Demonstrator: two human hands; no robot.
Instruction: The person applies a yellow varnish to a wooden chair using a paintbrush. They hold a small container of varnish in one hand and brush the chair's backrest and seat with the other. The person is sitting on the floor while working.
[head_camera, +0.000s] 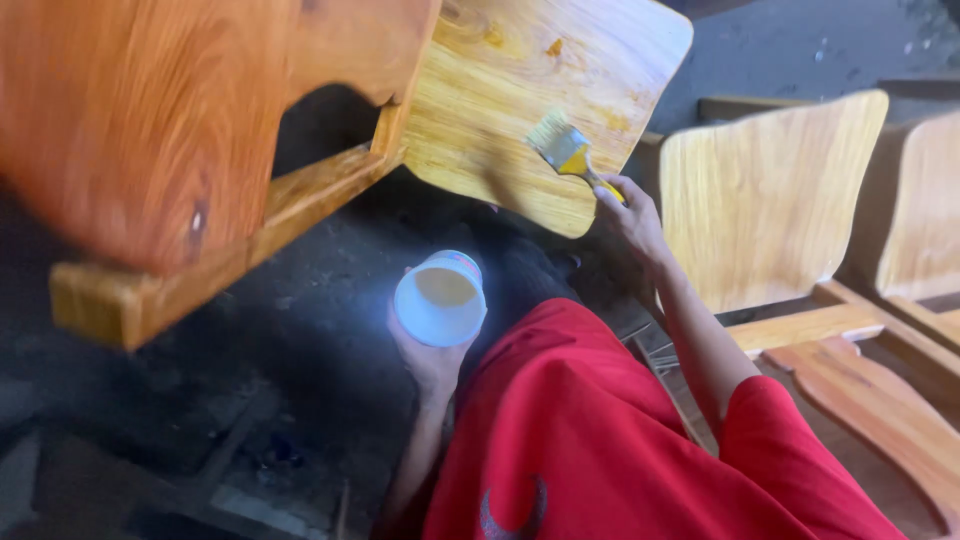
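My right hand (632, 218) grips a paintbrush (566, 152) with a yellow handle and pale bristles. The bristles rest against a curved wooden chair panel (500, 90) that looks glossy yellow with wet finish. My left hand (425, 355) cups a white plastic cup (440, 298) from below; yellowish liquid sits inside it. The cup is held low, below and left of the brush. My red garment (600, 440) fills the lower middle of the view.
A larger orange-brown wooden chair piece (170, 130) looms at upper left. More pale wooden seat backs (765, 195) stand at right, with flat orange wooden parts (880, 400) lying below them. The ground (250, 400) is dark and dusty.
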